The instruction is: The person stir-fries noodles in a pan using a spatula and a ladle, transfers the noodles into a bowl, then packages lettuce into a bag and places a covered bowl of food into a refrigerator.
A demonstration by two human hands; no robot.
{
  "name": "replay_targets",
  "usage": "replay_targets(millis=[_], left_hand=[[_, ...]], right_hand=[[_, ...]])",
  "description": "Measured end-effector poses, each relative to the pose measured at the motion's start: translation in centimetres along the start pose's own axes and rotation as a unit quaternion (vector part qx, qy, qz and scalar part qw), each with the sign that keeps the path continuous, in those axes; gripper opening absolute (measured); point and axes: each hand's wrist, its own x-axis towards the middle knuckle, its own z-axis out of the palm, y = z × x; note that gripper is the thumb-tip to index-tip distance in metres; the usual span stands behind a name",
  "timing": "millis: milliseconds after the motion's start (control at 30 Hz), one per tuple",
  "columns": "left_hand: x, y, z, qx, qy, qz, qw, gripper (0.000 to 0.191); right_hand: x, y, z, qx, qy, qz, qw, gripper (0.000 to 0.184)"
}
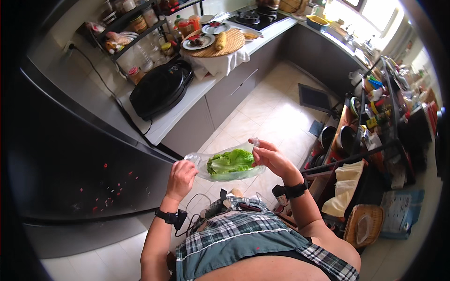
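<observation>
A clear plastic bag [214, 176] hangs stretched between my two hands at waist height, above the tiled floor. Green leaf lettuce [230, 162] shows inside it or in its mouth. My left hand [181, 179] has its fingers closed on the gathered left end of the bag. At the other end, my right hand [272, 158] grips the bag's edge between thumb and fingers, close to the lettuce. Both wrists wear black straps with small devices. Below the bag is the plaid apron on my body.
A dark refrigerator [88, 158] stands at left. Beyond it, a counter [197, 100] holds a black electric griddle [161, 89], a round woven board [230, 44] with plates and corn, and a stove [258, 19]. At right stand a crowded metal rack [397, 123] and a wicker basket [378, 223].
</observation>
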Motion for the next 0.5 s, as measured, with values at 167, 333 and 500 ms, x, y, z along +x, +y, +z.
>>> replay_targets(millis=[167, 333, 500], left_hand=[[1.1, 0.0, -1.1, 0.038, 0.076, -0.115, 0.99, 0.013], [0.7, -2.3, 0.7, -0.085, 0.107, -0.3, 0.944, 0.008], [1.3, -4.9, 3.8, -0.446, 0.126, -0.435, 0.772, 0.009]], right_hand=[[3.1, 0.0, -0.4, 0.009, -0.037, 0.01, 0.999, 0.055], [4.8, -1.0, -0.6, 0.032, -0.047, -0.001, 0.998, 0.055], [5.4, -1.4, 0.0, 0.056, -0.093, 0.011, 0.994, 0.057]])
